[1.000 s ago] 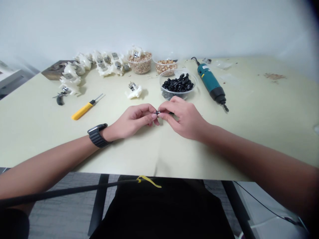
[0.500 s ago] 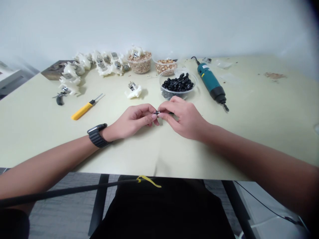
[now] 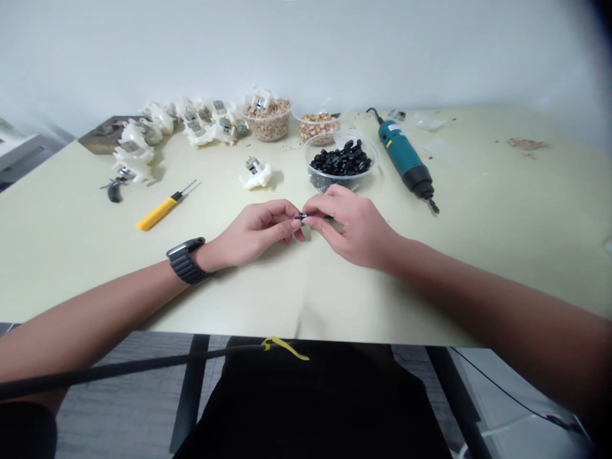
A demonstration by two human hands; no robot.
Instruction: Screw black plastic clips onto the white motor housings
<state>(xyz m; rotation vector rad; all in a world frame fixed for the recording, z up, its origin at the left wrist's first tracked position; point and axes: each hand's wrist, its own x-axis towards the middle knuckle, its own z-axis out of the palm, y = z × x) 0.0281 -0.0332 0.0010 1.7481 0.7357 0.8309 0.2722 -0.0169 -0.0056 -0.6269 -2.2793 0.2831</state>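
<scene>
Between the fingertips of both hands is a small dark part point(image 3: 301, 217) with a shiny bit; most of it is covered, so its kind is unclear. My left hand point(image 3: 261, 231) pinches it from the left between thumb and forefinger. From the other side my right hand point(image 3: 351, 226) pinches it too, thumb and forefinger closed. Just behind my right hand stands a clear bowl point(image 3: 375, 162) of small black plastic pieces point(image 3: 342, 159). Beyond my left hand a white plastic housing with a metal motor point(image 3: 257, 173) lies on the table.
A yellow-handled screwdriver point(image 3: 160, 212) lies left, near a small black-and-metal tool point(image 3: 115, 190). Several white housings point(image 3: 201, 124) line the back left. Tubs of small tan point(image 3: 270, 124) and brown parts point(image 3: 316, 127) stand behind. A corded green power screwdriver point(image 3: 404, 156) lies right.
</scene>
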